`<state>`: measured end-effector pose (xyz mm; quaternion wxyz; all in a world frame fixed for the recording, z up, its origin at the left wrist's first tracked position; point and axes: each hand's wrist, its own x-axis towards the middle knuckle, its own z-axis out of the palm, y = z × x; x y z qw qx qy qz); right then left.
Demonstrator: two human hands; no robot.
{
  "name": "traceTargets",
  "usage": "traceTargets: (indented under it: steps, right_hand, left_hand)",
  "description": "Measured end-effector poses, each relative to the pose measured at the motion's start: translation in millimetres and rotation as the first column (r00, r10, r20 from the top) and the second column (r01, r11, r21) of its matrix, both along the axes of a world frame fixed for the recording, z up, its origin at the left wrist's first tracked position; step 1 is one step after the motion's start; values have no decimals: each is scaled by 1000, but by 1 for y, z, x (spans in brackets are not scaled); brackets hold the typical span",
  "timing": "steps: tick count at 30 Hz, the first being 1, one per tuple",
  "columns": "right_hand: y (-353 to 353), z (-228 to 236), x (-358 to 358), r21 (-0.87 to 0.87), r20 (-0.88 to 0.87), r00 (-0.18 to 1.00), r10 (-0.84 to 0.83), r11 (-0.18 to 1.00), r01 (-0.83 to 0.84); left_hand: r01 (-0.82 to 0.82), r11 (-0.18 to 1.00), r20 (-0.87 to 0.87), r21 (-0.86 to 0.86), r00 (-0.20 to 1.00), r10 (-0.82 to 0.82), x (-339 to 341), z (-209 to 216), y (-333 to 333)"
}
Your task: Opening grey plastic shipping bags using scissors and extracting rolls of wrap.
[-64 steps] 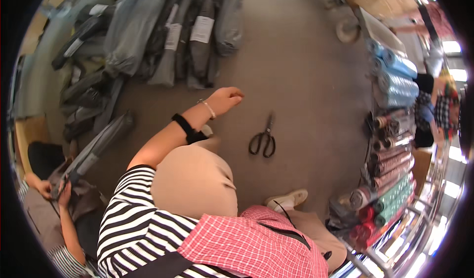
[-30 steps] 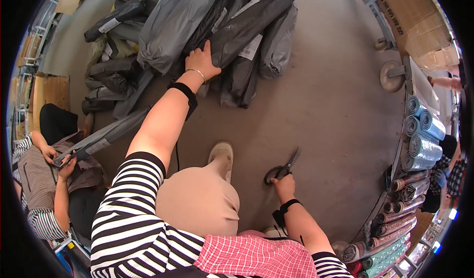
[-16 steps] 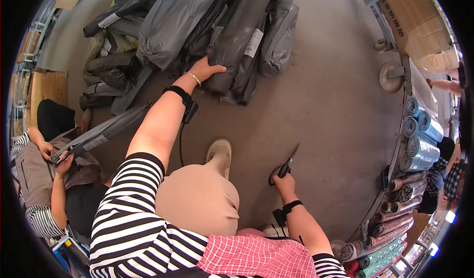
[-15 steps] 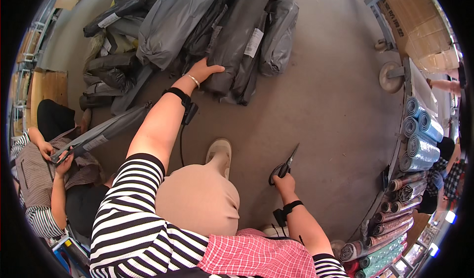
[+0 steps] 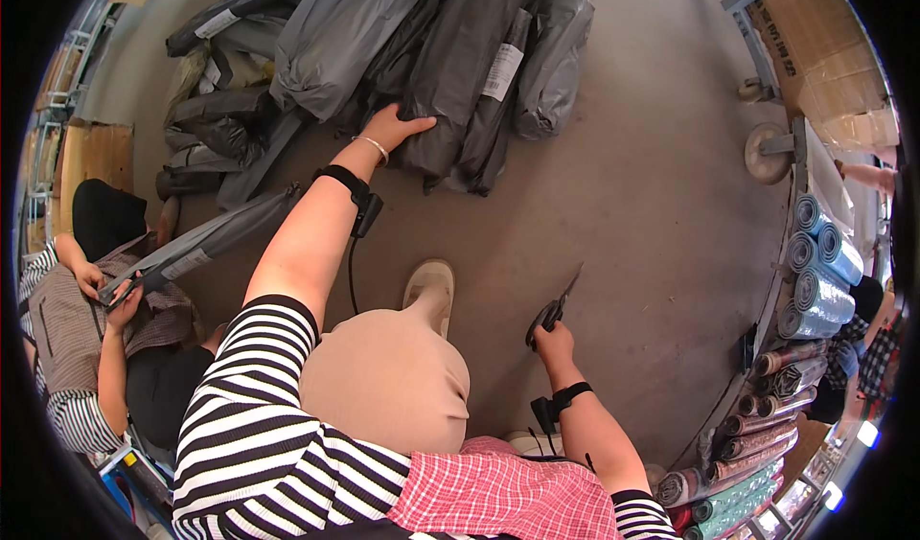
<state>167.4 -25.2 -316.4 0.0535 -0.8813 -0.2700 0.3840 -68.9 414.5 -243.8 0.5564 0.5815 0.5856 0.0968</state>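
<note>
My left hand (image 5: 395, 130) reaches forward to the near end of a long roll-shaped package (image 5: 460, 70) in dark grey plastic. The thumb presses on its side, and the other fingers are partly hidden between it and the package to its left. In my right hand (image 5: 554, 343), low over the floor, is a pair of black-handled scissors (image 5: 550, 314), blades pointing forward and slightly right. A slimmer dark package with a white label (image 5: 502, 70) lies right beside the gripped one. Further right is another grey wrapped package (image 5: 556, 66).
More grey bagged packages (image 5: 321, 56) are piled at the far left. A co-worker (image 5: 77, 320) at left handles a narrow grey package (image 5: 216, 233). Along the right stand a wheeled cart (image 5: 767, 152), blue rolled mats (image 5: 819, 281) and several darker rolls (image 5: 762, 435). My shoe (image 5: 431, 286) is below.
My right hand has risen a little with the scissors, which have turned slightly. My left hand stays at the package's end, a little further forward in view.
</note>
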Motion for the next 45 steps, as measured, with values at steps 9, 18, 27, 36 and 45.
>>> traceTargets:
  steps: [9, 18, 27, 36, 45]
  right_hand:
    - [14, 20, -8, 112, -57, 998, -39, 993, 45]
    - [26, 39, -12, 116, -176, 979, -100, 986, 122]
    - [38, 60, 4, 183, -401, 899, -175, 947, 265]
    - [33, 71, -4, 276, -536, 840, -89, 921, 274]
    - [44, 88, -23, 214, -536, 843, -35, 961, 176]
  left_hand:
    - [527, 432, -340, 732, 831, -440, 121, 13, -14]
    - [812, 304, -684, 499, 584, -437, 188, -6, -16]
    - [472, 576, 89, 667, 718, -691, 134, 11, -131]
    - [633, 760, -123, 148, 774, -621, 68, -7, -178]
    - [804, 530, -404, 270, 594, -695, 102, 8, -207]
